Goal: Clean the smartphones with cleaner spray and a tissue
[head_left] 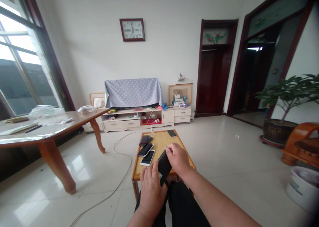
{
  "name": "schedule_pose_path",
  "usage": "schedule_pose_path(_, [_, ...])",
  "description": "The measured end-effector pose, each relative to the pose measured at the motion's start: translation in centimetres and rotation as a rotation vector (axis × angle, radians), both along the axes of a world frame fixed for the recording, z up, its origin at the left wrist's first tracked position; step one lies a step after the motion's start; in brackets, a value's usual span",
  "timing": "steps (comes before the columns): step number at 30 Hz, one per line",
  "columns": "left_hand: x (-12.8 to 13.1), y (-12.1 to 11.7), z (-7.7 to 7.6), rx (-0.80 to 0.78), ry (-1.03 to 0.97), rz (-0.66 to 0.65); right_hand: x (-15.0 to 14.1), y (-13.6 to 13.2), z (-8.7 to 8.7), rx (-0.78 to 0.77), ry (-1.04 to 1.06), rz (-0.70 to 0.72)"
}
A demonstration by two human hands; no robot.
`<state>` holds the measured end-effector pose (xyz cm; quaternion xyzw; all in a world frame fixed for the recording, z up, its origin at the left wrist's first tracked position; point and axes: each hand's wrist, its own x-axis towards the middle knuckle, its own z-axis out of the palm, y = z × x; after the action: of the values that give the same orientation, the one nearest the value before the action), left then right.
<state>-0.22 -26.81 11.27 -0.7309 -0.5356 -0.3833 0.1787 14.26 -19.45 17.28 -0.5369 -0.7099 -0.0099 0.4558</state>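
Observation:
My left hand is closed around the lower left side of a black smartphone, which is tilted above the near edge of a small wooden table. At the phone's upper end my right hand is in a pinch, thumb against forefinger. A tiny pale bit shows at those fingertips, too small to name. Left of the held phone lies a white smartphone with a dark screen. A dark phone overlaps it, and behind is another dark device, partly blurred out.
Toward the table's far edge are a dark phone and a small clear bottle. A larger table stands left, with a cable on the floor beside it. To the right are a potted plant and a white bucket.

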Motion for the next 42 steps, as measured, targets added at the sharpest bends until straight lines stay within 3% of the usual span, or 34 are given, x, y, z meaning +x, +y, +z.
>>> schedule_pose_path(2, [-0.3, 0.3, 0.0, -0.005, -0.028, 0.019, -0.2, -0.6, -0.5, 0.01, -0.028, 0.023])
schedule_pose_path(7, [-0.8, 0.8, -0.2, 0.0, -0.093, 0.025, -1.1, -3.7, -2.8, 0.018, -0.175, 0.234])
schedule_pose_path(13, [-0.5, 0.5, 0.4, -0.059, -0.111, 0.058, 0.7, -2.1, -1.2, 0.031, 0.0, 0.032])
schedule_pose_path(19, [-0.6, 0.9, 0.1, -0.032, -0.146, 0.029, -0.5, -4.3, -3.0, 0.009, -0.126, 0.285])
schedule_pose_path(24, [-0.4, 0.8, 0.5, -0.059, -0.165, 0.029, 1.3, -2.4, -1.4, 0.016, 0.097, 0.135])
schedule_pose_path(26, [-0.4, 1.0, 0.6, -0.068, -0.181, 0.027, 1.4, -2.4, -1.2, 0.026, 0.149, 0.147])
schedule_pose_path(31, [-0.7, 1.3, 0.1, -0.1, -0.232, 0.029, 0.4, -4.5, -2.7, -0.009, 0.077, 0.428])
schedule_pose_path(33, [-0.8, 1.2, 0.1, -0.121, -0.236, 0.019, 0.8, -4.1, -2.5, 0.003, 0.116, 0.403])
schedule_pose_path(37, [-0.5, 1.0, 0.3, -0.127, -0.229, 0.017, 2.0, -2.5, -1.3, 0.067, 0.211, 0.195])
schedule_pose_path(42, [-0.4, 0.8, 0.0, -0.111, -0.208, -0.001, 0.9, -4.1, -2.0, 0.013, -0.06, 0.339])
